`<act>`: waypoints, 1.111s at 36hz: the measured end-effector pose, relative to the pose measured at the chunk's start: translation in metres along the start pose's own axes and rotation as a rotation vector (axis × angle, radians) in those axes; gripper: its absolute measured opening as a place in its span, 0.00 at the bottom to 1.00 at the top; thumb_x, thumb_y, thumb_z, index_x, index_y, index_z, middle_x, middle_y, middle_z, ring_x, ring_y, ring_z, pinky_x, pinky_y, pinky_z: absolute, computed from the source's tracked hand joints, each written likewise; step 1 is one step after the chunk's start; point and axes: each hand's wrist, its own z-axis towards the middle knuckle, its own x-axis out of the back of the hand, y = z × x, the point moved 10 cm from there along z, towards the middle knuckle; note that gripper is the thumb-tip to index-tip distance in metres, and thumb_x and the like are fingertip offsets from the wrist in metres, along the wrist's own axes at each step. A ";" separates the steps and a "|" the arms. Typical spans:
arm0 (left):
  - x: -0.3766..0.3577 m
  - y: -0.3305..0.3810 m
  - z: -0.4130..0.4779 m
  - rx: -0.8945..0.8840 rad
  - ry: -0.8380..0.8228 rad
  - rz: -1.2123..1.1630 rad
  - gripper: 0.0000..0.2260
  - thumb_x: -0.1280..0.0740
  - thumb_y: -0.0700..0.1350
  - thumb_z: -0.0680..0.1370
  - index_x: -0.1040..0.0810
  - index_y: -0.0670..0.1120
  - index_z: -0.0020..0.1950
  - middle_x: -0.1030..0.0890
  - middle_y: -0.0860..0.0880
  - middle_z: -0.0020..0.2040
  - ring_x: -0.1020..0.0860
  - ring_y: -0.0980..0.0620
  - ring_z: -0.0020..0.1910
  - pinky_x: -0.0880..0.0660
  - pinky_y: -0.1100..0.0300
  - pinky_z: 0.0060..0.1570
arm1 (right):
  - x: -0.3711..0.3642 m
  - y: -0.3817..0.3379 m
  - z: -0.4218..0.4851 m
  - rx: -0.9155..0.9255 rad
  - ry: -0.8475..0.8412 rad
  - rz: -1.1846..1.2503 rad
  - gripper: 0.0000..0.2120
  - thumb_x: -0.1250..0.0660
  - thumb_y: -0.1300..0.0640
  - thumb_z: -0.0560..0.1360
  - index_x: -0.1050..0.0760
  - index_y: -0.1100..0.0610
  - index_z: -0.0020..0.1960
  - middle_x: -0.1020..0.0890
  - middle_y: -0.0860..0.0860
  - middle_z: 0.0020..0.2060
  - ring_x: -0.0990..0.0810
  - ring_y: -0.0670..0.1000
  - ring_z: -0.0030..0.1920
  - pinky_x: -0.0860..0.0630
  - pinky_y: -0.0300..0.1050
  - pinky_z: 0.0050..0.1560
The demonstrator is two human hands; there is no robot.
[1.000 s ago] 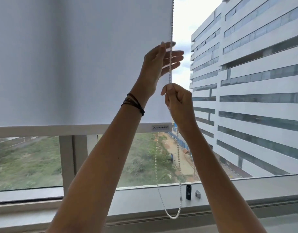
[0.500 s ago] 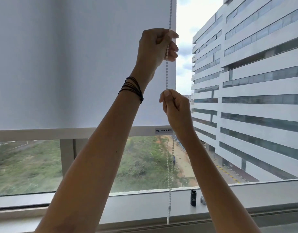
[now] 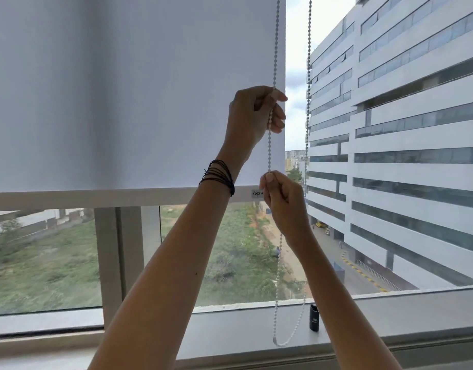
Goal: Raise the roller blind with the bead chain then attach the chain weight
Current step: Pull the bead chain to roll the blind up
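A white roller blind [image 3: 136, 89] covers the upper left of the window; its bottom rail [image 3: 96, 197] hangs about halfway down the glass. A white bead chain [image 3: 275, 49] runs down along the blind's right edge. My left hand [image 3: 254, 116] is closed around this strand, up high. Lower on the same strand, my right hand [image 3: 283, 201] pinches it. The chain's second strand [image 3: 308, 76] hangs free to the right, and the loop's bottom [image 3: 282, 343] dangles just above the sill. A small black chain weight [image 3: 314, 317] stands on the sill beside the loop.
The grey window sill [image 3: 390, 311] runs across the bottom. A vertical window mullion [image 3: 118, 263] stands left of my arms. Outside are a white office building [image 3: 403, 156] on the right and green ground below.
Both hands have come down with the front strand, and the blind's bottom rail sits slightly higher against the window frame. The chain loop has opened out, so the second strand now hangs apart on the right.
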 end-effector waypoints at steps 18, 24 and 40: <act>-0.019 -0.057 -0.043 0.080 -0.005 -0.074 0.10 0.42 0.34 0.81 0.22 0.34 0.47 0.23 0.45 0.29 0.25 0.59 0.22 0.23 0.66 0.27 | -0.001 0.058 -0.051 -0.129 -0.029 -0.004 0.15 0.46 0.60 0.80 0.30 0.56 0.36 0.37 0.43 0.21 0.40 0.42 0.22 0.42 0.32 0.26; -0.026 -0.079 -0.060 0.123 -0.012 -0.122 0.10 0.43 0.34 0.81 0.22 0.36 0.46 0.24 0.45 0.29 0.26 0.57 0.22 0.24 0.64 0.26 | -0.002 0.073 -0.071 -0.175 -0.027 0.002 0.16 0.45 0.61 0.80 0.30 0.55 0.34 0.37 0.47 0.22 0.40 0.42 0.22 0.42 0.32 0.25; -0.034 -0.119 -0.107 0.143 -0.010 -0.146 0.10 0.41 0.36 0.81 0.22 0.40 0.44 0.22 0.45 0.30 0.24 0.58 0.24 0.24 0.66 0.28 | -0.005 0.105 -0.120 -0.287 -0.062 0.032 0.15 0.45 0.58 0.79 0.30 0.53 0.34 0.37 0.45 0.22 0.40 0.44 0.24 0.42 0.35 0.25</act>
